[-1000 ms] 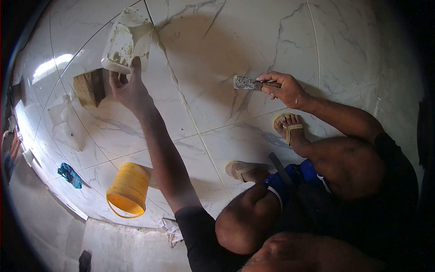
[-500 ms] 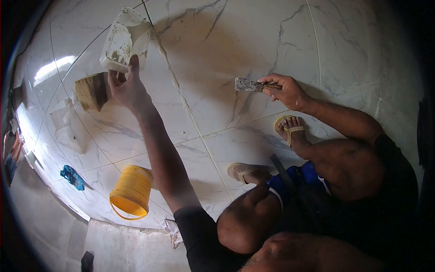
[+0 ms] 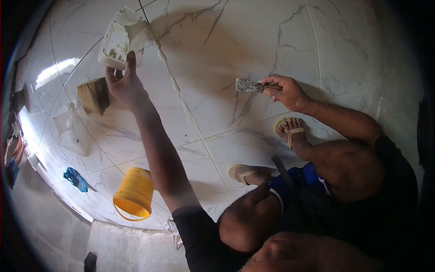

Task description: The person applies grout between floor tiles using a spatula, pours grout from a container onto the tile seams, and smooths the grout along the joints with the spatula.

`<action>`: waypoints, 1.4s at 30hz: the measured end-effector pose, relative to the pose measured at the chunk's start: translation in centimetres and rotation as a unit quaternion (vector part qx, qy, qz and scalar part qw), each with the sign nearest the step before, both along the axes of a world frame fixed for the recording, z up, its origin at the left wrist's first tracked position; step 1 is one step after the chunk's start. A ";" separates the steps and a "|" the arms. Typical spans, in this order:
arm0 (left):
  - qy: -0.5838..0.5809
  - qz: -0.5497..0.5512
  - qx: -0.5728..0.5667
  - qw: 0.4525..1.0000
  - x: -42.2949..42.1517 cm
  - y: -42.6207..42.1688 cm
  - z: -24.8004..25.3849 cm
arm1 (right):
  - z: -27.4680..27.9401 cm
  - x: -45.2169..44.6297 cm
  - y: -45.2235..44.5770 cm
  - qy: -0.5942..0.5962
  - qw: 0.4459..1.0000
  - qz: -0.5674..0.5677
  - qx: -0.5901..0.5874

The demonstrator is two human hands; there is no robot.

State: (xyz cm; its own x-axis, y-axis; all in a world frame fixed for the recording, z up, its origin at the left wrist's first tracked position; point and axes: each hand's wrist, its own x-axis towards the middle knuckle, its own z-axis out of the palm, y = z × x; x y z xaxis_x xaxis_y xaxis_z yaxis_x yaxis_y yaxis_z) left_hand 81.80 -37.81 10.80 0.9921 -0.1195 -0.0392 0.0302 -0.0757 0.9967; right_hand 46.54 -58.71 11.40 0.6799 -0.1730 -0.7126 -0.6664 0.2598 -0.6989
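Observation:
My left hand (image 3: 123,81) grips the near end of a translucent plastic container (image 3: 108,55), its inside smeared with whitish, dirty residue. In my right hand (image 3: 286,92) is a putty knife (image 3: 248,85), held by its handle, with a blade crusted in grey-white material and pointing left. Between the two hands, a wet whitish bead of grout (image 3: 171,77) runs along a joint of the marbled floor tiles (image 3: 213,59). The blade is apart from that bead, to its right. Whether the blade touches the tile I cannot tell.
A wooden block (image 3: 93,96) stands below the container, beside a crumpled clear plastic bag (image 3: 70,124). Lower down are a blue crumpled wrapper (image 3: 75,178) and a tipped yellow bucket (image 3: 133,192). My sandalled feet (image 3: 293,131) rest on the tiles. Another person's arm (image 3: 19,152) shows at far left.
My left hand and the container have shifted slightly left and up in view. Floor objects at left sit slightly lower and further right. The right hand and putty knife are nearly still.

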 end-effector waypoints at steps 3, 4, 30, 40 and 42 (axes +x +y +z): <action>0.003 0.001 -0.014 1.000 0.4 -0.2 -0.1 | -0.4 -0.1 0.1 -0.008 1.000 -0.011 0.003; 0.001 -0.002 -0.022 1.000 0.5 -0.3 -0.3 | -0.5 -0.1 0.1 -0.011 1.000 -0.013 0.000; -0.031 -0.026 -0.031 0.999 3.7 -2.7 -0.2 | -0.4 0.4 -0.4 -0.008 1.000 -0.008 -0.013; -0.017 0.003 0.009 1.000 5.3 -3.5 -0.9 | -0.2 0.6 -0.6 -0.007 1.000 -0.024 0.017; -0.017 -0.001 0.002 1.000 5.3 -3.7 -0.7 | -0.1 0.7 -0.5 -0.016 0.999 -0.028 0.016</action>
